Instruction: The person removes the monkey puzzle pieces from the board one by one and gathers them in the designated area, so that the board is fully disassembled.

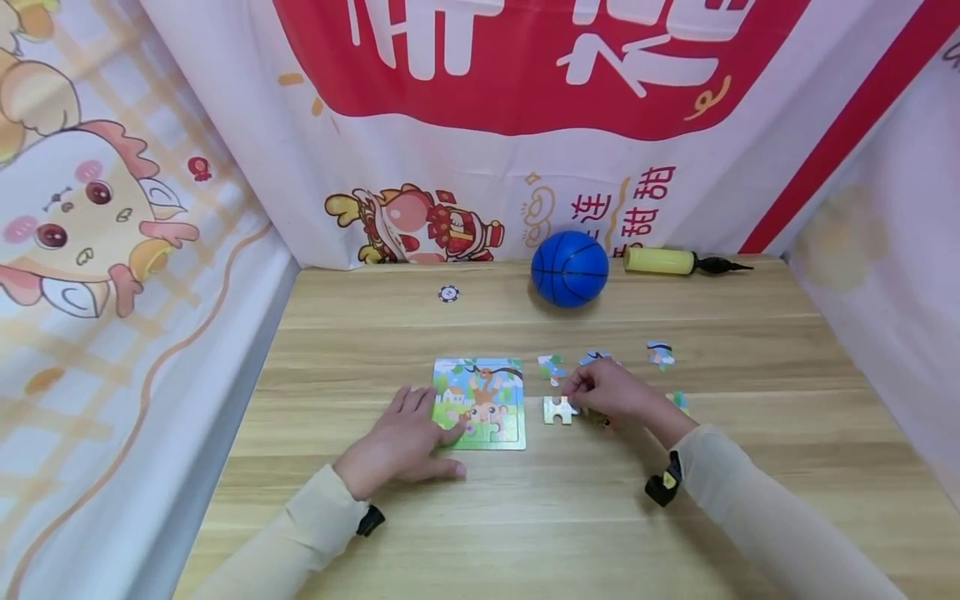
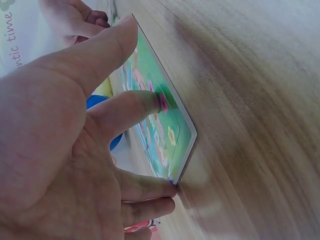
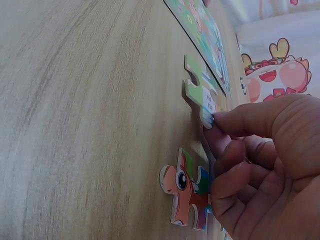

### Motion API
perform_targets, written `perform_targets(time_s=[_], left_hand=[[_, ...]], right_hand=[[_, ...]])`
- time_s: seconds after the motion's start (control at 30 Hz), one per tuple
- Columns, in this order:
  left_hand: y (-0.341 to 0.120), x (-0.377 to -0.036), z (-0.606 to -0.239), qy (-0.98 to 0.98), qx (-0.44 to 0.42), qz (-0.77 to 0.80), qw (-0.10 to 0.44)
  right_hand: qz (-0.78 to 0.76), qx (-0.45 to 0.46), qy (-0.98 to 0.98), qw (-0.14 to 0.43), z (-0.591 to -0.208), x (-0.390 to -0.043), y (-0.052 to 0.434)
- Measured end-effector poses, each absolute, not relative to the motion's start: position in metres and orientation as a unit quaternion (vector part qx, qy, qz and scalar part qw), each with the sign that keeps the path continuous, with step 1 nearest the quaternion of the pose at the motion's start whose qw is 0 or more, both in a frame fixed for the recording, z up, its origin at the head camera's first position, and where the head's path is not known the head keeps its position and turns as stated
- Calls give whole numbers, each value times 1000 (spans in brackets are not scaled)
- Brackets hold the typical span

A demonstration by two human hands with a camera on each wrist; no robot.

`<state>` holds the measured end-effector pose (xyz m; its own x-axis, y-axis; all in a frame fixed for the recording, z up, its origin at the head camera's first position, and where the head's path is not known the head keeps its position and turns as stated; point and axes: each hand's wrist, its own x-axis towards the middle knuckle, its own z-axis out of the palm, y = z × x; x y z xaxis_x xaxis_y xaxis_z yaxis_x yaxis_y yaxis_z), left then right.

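Just left of the cartoon jigsaw board point(image 1: 513, 421) on the table point(image 1: 517, 533), the left hand point(image 1: 401, 440) spreads its fingers onto it, I'd say to steady it. Right of the board, the right hand's point(image 1: 615, 392) fingers pinch a puzzle piece point(image 1: 554, 411) by its edge, leaving its picture uncovered.

Puzzle board point(image 1: 504, 446) on table point(image 1: 525, 525); loose pieces point(image 1: 556, 413) right of it. Far, left to right: chip point(image 1: 448, 293), ball point(image 1: 570, 269), pump point(image 1: 662, 261).
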<state>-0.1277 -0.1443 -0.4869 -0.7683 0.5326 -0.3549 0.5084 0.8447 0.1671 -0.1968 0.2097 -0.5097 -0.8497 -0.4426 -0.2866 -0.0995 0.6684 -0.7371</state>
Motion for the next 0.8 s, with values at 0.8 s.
perform_targets(time_s=[0.8], left_hand=[[-122, -127, -491, 912, 383, -7, 148]], right_hand=[[-313, -298, 854, 290, -497, -190, 142]])
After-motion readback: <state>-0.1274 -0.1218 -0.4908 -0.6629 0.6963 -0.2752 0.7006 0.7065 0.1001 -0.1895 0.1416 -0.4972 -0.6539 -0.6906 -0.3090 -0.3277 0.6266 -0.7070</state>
